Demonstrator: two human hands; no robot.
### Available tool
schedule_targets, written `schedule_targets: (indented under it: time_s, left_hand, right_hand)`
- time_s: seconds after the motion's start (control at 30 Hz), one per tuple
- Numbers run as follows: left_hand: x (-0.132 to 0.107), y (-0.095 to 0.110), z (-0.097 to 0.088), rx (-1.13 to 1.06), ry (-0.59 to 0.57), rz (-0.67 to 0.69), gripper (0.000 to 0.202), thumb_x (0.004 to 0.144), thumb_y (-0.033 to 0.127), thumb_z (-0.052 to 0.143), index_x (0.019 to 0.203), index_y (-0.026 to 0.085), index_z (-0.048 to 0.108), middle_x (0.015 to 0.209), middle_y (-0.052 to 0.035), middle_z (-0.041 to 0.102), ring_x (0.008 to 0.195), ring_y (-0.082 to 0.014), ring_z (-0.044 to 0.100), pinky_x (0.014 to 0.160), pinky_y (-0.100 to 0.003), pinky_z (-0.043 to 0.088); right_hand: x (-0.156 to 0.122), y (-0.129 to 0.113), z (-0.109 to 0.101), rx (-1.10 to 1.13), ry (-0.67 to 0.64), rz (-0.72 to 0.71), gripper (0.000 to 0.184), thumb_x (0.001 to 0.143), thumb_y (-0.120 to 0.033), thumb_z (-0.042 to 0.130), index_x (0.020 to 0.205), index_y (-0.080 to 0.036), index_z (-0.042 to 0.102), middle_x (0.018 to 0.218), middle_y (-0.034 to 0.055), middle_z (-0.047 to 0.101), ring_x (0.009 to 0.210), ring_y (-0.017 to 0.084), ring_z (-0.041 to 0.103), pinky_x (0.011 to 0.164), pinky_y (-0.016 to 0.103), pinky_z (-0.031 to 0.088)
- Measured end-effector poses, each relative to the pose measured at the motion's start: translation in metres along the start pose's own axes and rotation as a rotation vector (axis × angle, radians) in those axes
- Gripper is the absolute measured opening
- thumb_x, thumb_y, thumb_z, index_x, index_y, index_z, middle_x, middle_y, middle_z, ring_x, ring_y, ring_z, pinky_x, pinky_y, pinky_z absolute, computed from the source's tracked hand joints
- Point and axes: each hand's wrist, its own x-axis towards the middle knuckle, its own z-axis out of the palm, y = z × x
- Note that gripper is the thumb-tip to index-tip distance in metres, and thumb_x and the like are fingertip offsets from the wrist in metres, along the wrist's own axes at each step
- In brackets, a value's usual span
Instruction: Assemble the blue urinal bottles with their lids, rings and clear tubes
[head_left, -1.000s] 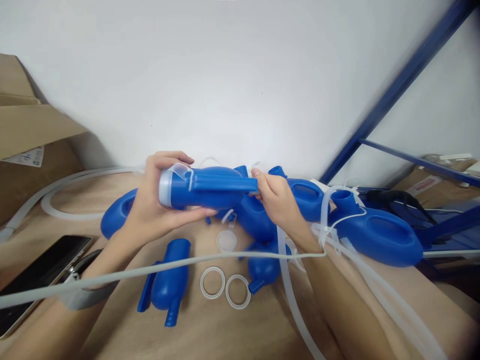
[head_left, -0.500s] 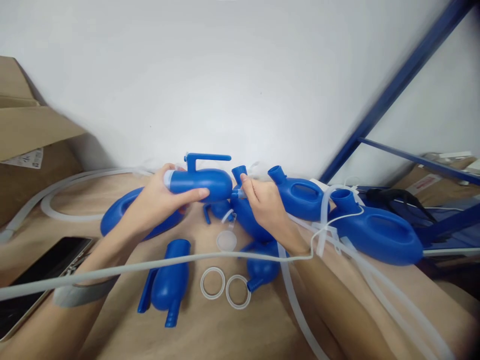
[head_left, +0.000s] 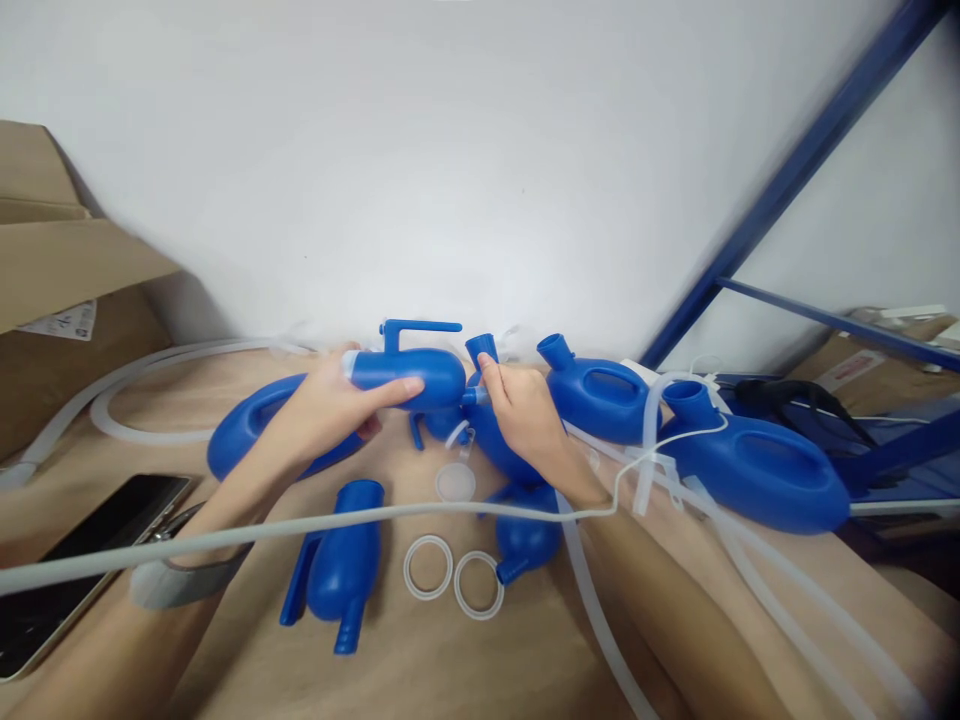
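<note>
My left hand (head_left: 330,410) is wrapped round a blue plastic funnel piece (head_left: 409,375), held level above the wooden table (head_left: 420,660), its handle (head_left: 420,328) pointing up. My right hand (head_left: 521,410) pinches the small spout (head_left: 471,397) at the piece's narrow end, fingers closed on it. A clear tube (head_left: 420,512) runs from under my right wrist across to the left. Below the hands lie two more blue funnel pieces (head_left: 341,565) (head_left: 525,540), two clear rings (head_left: 427,567) (head_left: 478,584) and a clear cap (head_left: 454,482).
Blue handled bottles lie behind and right (head_left: 607,400) (head_left: 757,470), another at left (head_left: 251,435). A phone (head_left: 82,555) lies at the left edge and a cardboard box (head_left: 52,300) stands behind it. A blue metal rack (head_left: 787,180) rises at right. White hose (head_left: 135,385) loops at back left.
The held blue piece has been turned so its handle points up instead of facing me, and my hands have lowered slightly. My right hand moved from the handle's end to the spout.
</note>
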Motion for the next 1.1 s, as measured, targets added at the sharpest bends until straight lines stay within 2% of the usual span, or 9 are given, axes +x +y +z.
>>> schedule_targets:
  time_s: [0.2,0.43,0.57,0.67,0.8,0.9,0.97,1.0,1.1]
  left_hand:
    - [0.0,0.001,0.008,0.072,0.117,-0.014,0.06,0.063,0.064,0.093,0.089,0.022,0.057,0.068,0.002,0.069,0.059,-0.0209,0.066,0.056,-0.031,0.051]
    - [-0.002,-0.007,0.017,0.279,0.316,0.253,0.075,0.054,0.074,0.091,0.097,0.023,0.057,0.086,-0.0005,0.068,0.08,-0.0268,0.068,0.07,-0.036,0.052]
    - [-0.002,-0.021,0.021,0.338,0.37,0.548,0.077,0.059,0.068,0.095,0.109,0.025,0.056,0.094,-0.0024,0.071,0.085,-0.028,0.072,0.075,-0.039,0.056]
    - [-0.003,-0.03,0.02,0.368,0.337,0.835,0.072,0.067,0.063,0.095,0.118,0.027,0.059,0.103,-0.0058,0.074,0.09,-0.0292,0.075,0.079,-0.042,0.061]
    - [-0.003,-0.044,0.013,0.464,0.274,1.161,0.044,0.092,0.038,0.081,0.13,0.028,0.063,0.118,-0.0111,0.075,0.102,-0.0294,0.076,0.084,-0.041,0.063]
    - [-0.001,-0.049,0.004,0.622,0.244,1.319,0.032,0.1,0.021,0.065,0.131,0.028,0.064,0.125,-0.0134,0.075,0.107,-0.0295,0.075,0.083,-0.039,0.061]
    - [0.003,-0.045,-0.004,0.645,0.252,1.341,0.03,0.099,0.028,0.068,0.129,0.028,0.064,0.12,-0.0123,0.076,0.102,-0.0286,0.075,0.079,-0.037,0.06]
    - [0.004,-0.041,-0.009,0.621,0.265,1.296,0.033,0.097,0.037,0.074,0.127,0.028,0.063,0.116,-0.0107,0.076,0.098,-0.0279,0.075,0.078,-0.036,0.06]
    - [0.008,-0.025,-0.026,0.506,0.297,0.961,0.065,0.075,0.065,0.089,0.119,0.026,0.062,0.104,-0.005,0.076,0.088,-0.026,0.073,0.078,-0.035,0.058]
  right_hand:
    - [0.002,0.005,0.006,0.084,-0.063,0.084,0.057,0.113,-0.048,0.031,0.067,-0.023,0.052,0.067,0.0054,0.065,0.069,0.021,0.064,0.072,0.033,0.04]
    - [0.007,0.014,0.007,0.154,-0.089,0.131,0.059,0.112,-0.054,0.03,0.066,-0.024,0.052,0.061,0.0026,0.061,0.065,0.019,0.062,0.072,0.031,0.042]
    - [0.008,0.013,0.003,0.178,-0.083,0.116,0.066,0.109,-0.065,0.025,0.064,-0.025,0.049,0.059,0.0021,0.057,0.063,0.019,0.058,0.067,0.032,0.039]
    - [0.008,0.01,-0.001,0.247,-0.102,0.103,0.068,0.106,-0.073,0.026,0.06,-0.026,0.043,0.055,0.0002,0.051,0.059,0.019,0.051,0.063,0.032,0.036]
    - [0.01,0.01,-0.001,0.27,-0.137,0.11,0.067,0.107,-0.07,0.028,0.057,-0.026,0.039,0.056,-0.0004,0.049,0.058,0.017,0.048,0.063,0.032,0.034]
    - [0.011,0.011,-0.001,0.288,-0.168,0.097,0.066,0.107,-0.067,0.03,0.058,-0.025,0.042,0.056,-0.0011,0.05,0.059,0.016,0.05,0.064,0.031,0.036]
    - [0.01,0.009,-0.002,0.347,-0.181,0.095,0.065,0.107,-0.067,0.032,0.059,-0.024,0.041,0.056,-0.0019,0.049,0.058,0.015,0.049,0.063,0.03,0.037]
    - [0.009,0.007,-0.003,0.396,-0.187,0.095,0.064,0.107,-0.068,0.033,0.06,-0.024,0.041,0.057,-0.0023,0.049,0.058,0.014,0.049,0.062,0.03,0.037]
    - [0.005,-0.002,-0.007,0.552,-0.201,0.081,0.057,0.108,-0.065,0.038,0.073,-0.022,0.054,0.063,-0.0038,0.051,0.059,0.013,0.051,0.06,0.027,0.039]
